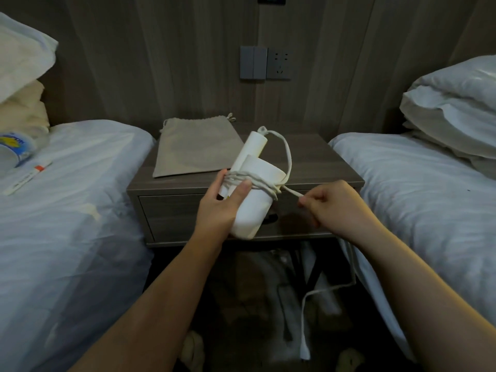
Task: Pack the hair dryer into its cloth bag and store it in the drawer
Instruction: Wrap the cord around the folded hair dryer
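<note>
left hand (224,204) grips the white hair dryer (253,196); right hand (331,208) fingers pinch its cord (294,193) taut; cloth bag (193,149) lies flat on the counter (330,163).

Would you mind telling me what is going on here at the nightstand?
A person is wrapping the cord around a white hair dryer. The left hand grips the dryer with its thumb over the turns; the right hand pinches the cord taut. The cloth bag lies flat on the nightstand, whose drawer is shut.
</note>
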Demonstrator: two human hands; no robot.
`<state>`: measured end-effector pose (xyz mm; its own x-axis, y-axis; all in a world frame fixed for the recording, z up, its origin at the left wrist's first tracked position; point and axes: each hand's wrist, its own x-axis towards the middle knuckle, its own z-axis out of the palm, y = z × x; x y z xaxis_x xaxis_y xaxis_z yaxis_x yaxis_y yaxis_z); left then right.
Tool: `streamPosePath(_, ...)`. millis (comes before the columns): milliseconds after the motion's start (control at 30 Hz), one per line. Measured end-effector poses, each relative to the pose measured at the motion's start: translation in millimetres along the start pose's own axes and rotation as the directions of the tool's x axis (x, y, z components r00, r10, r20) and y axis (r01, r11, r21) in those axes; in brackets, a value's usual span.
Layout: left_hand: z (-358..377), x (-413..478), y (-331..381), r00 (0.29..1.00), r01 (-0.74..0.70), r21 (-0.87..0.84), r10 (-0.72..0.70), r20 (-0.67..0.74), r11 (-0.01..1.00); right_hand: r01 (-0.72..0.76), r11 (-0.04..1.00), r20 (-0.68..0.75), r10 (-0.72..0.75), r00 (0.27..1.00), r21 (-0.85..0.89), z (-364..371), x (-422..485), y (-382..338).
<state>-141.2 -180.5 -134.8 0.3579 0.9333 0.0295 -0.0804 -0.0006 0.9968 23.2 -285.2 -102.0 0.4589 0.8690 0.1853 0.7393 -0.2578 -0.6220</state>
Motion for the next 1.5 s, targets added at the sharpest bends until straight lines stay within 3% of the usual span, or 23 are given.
streamPosePath(200,0.6,1.6,-4.3,1.0,-0.019,0.157,0.023,-0.022,0.987,0.083,0.983,0.062,-0.073,0.995,-0.166,5.6,-14.9,-17.5)
streamPosePath(300,2.3,0.4,-6.4,0.999,-0.024,0.195,0.032,-0.038,0.981,0.105,0.962,-0.031,-0.117,0.993,-0.253,7.4,-20.9,-22.7)
streamPosePath(367,3.1,0.5,-8.3,0.999,-0.019,0.234,0.028,-0.033,0.972,0.165,0.957,-0.122,-0.199,0.973,-0.239,9.9,-25.1,-26.4)
streamPosePath(600,-0.1,3.2,-11.2,0.999,-0.004,0.286,0.014,-0.033,0.958,0.348,0.919,-0.133,-0.374,0.918,-0.184,27.1,-24.0,-17.9)
streamPosePath(867,0.7,0.3,-8.8,1.0,-0.022,0.276,0.023,-0.001,0.961,0.488,0.803,-0.133,-0.555,0.821,-0.342,31.6,-25.2,-12.2)
streamPosePath(1033,-3.0,3.8,-3.3,0.999,-0.029,0.269,0.037,-0.021,0.963,0.417,0.882,0.026,-0.422,0.906,-0.218,26.3,-28.1,-20.4)
streamPosePath(1133,-9.3,7.7,1.9,0.991,-0.058,0.288,0.089,-0.098,0.956,0.182,0.983,0.029,-0.181,0.983,-0.008,28.3,-24.8,-23.9)
streamPosePath(1233,-14.5,6.8,5.3,0.972,-0.103,0.378,0.173,-0.157,0.92,-0.031,0.978,0.093,0.012,0.996,0.208,24.0,-18.3,-22.0)
streamPosePath(1367,-18.2,6.0,7.5,0.948,-0.133,0.547,0.268,-0.174,0.826,-0.092,0.99,0.306,0.057,0.95,0.103,16.6,-19.1,-23.8)
streamPosePath(1500,-27.9,8.9,6.7,0.916,-0.171,0.764,0.386,-0.109,0.623,0.07,0.996,0.306,-0.05,0.951,-0.055,15.0,-21.8,-29.9)
